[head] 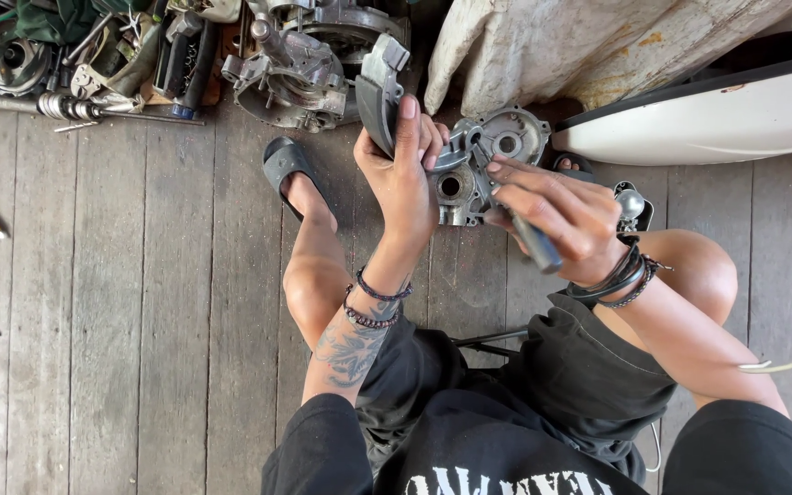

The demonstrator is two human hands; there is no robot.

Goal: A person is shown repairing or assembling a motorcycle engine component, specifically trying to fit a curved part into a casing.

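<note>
Above your knees, over the plank floor point(139, 321), your left hand point(405, 179) grips a curved grey brake shoe point(376, 92); your right hand point(556, 215) closes around a tool handle point(535, 243) against the metal engine casing point(483, 160).

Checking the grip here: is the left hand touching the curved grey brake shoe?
Touching. The head view shows the left hand wrapped around the curved grey brake shoe, its fingers lying flat against the shoe's side with no gap.
</note>
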